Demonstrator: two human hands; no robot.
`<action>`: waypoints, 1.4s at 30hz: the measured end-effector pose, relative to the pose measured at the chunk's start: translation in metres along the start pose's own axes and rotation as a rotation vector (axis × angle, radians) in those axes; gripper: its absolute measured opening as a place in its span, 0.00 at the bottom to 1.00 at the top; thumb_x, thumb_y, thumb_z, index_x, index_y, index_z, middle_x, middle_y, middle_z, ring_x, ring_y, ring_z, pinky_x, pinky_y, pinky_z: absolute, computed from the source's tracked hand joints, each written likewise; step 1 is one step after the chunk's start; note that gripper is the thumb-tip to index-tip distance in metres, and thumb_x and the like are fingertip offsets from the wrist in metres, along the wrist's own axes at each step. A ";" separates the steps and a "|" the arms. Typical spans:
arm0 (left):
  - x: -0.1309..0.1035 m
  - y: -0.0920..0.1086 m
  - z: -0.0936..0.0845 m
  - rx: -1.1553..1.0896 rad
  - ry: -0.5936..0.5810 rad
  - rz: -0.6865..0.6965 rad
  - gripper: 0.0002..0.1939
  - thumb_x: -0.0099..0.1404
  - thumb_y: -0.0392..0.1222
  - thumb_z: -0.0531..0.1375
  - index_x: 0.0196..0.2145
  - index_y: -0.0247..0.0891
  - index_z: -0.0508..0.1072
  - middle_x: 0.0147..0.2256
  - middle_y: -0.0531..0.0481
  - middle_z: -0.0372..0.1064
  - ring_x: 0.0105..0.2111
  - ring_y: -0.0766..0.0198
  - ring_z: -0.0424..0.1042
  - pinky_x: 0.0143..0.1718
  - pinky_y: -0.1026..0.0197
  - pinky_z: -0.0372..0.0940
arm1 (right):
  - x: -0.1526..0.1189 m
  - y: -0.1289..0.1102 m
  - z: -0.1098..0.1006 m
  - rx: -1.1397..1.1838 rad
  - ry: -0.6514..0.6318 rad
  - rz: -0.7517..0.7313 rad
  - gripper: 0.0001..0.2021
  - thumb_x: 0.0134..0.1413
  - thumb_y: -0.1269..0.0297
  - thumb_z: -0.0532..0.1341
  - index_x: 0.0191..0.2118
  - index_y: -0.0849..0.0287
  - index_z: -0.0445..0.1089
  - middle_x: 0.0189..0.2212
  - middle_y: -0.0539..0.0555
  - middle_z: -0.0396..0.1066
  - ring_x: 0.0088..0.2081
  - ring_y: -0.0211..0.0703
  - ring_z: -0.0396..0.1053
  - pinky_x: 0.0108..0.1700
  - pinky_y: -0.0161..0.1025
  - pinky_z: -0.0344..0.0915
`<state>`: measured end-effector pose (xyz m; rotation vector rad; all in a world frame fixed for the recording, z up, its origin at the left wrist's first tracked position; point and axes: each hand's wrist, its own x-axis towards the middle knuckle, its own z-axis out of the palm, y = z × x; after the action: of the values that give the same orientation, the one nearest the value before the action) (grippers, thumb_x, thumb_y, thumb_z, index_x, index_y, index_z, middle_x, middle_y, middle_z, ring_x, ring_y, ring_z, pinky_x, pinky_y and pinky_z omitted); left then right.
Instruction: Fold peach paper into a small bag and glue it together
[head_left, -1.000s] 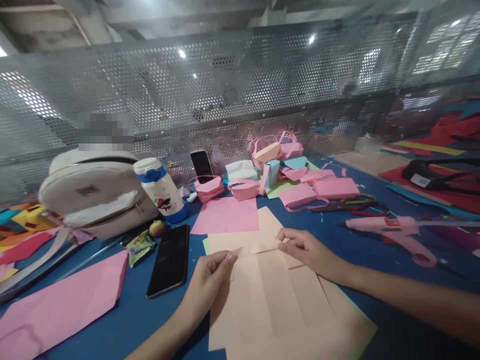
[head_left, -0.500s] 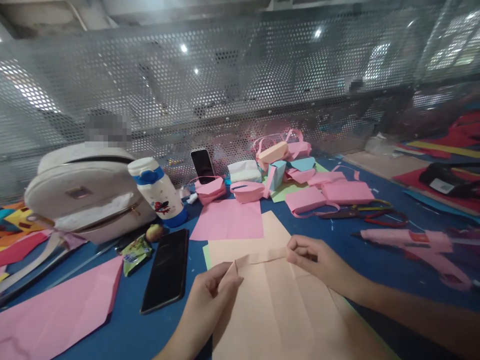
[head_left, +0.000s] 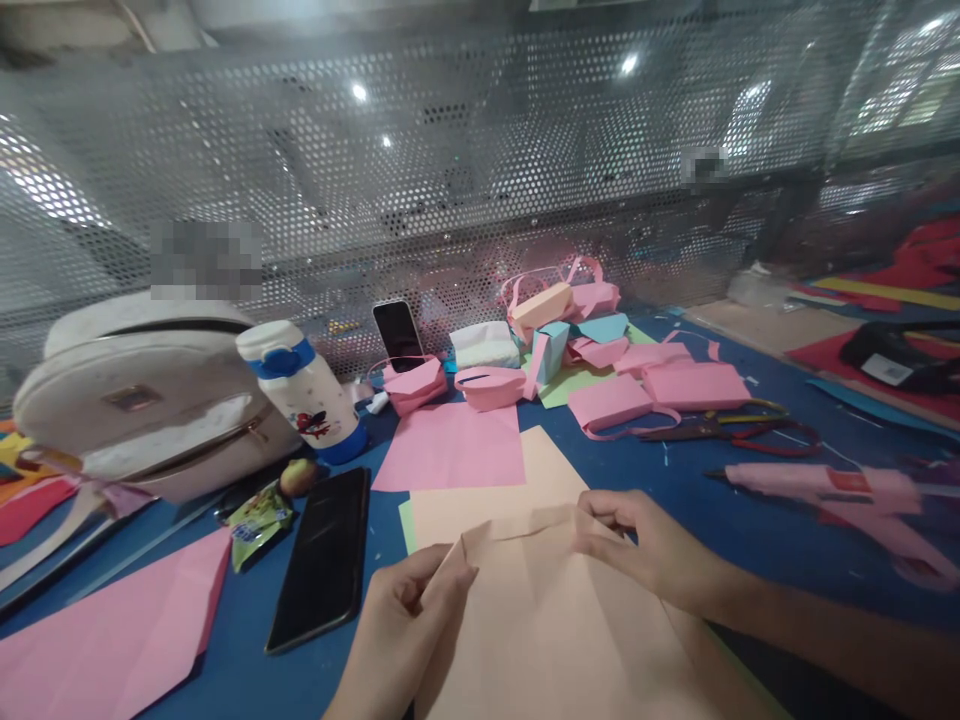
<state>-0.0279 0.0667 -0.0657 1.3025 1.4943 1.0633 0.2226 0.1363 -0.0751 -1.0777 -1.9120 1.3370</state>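
A peach paper sheet (head_left: 540, 620) with crease lines lies in front of me, its far edge folded over in a narrow strip. My left hand (head_left: 412, 610) pinches the left end of that folded edge between thumb and fingers. At the strip's right end, my right hand (head_left: 637, 545) pinches the paper, fingers curled. Beneath are more peach paper and a green sheet, of which only edges show. A pink sheet (head_left: 454, 450) lies just beyond.
Left: a black phone (head_left: 321, 560), a snack packet (head_left: 260, 522), a white bottle (head_left: 304, 390), a backpack (head_left: 165, 400) and pink paper (head_left: 112, 630). Right: a pink glue gun (head_left: 832, 485) and scissors (head_left: 735, 425). Small paper bags (head_left: 611, 400) stand behind, before a perforated metal screen (head_left: 450, 150).
The view has shifted slightly, so the table items sit a little lower and further left. Both hands keep their pinch on the folded edge, which now looks more bent.
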 end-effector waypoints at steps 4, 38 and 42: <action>-0.001 -0.004 -0.001 0.062 0.028 0.005 0.18 0.60 0.52 0.62 0.22 0.35 0.77 0.21 0.52 0.66 0.23 0.67 0.63 0.24 0.68 0.57 | 0.000 0.003 0.001 -0.018 0.021 -0.005 0.18 0.56 0.55 0.60 0.23 0.56 0.52 0.21 0.43 0.46 0.25 0.35 0.46 0.27 0.34 0.46; 0.001 -0.005 0.006 0.153 -0.126 -0.068 0.23 0.62 0.58 0.57 0.21 0.40 0.55 0.21 0.59 0.42 0.22 0.69 0.44 0.23 0.64 0.40 | -0.001 -0.001 -0.002 -0.022 -0.008 0.053 0.25 0.57 0.48 0.60 0.22 0.56 0.48 0.21 0.44 0.44 0.25 0.36 0.46 0.27 0.35 0.47; 0.000 0.001 0.006 0.140 -0.159 -0.050 0.27 0.65 0.63 0.53 0.20 0.40 0.55 0.21 0.58 0.44 0.22 0.69 0.45 0.23 0.63 0.41 | 0.000 0.001 -0.002 -0.064 -0.056 0.044 0.24 0.58 0.52 0.61 0.22 0.57 0.47 0.21 0.43 0.42 0.25 0.35 0.44 0.27 0.36 0.42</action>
<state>-0.0224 0.0674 -0.0667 1.4051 1.4938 0.8155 0.2249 0.1372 -0.0753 -1.1314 -1.9947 1.3510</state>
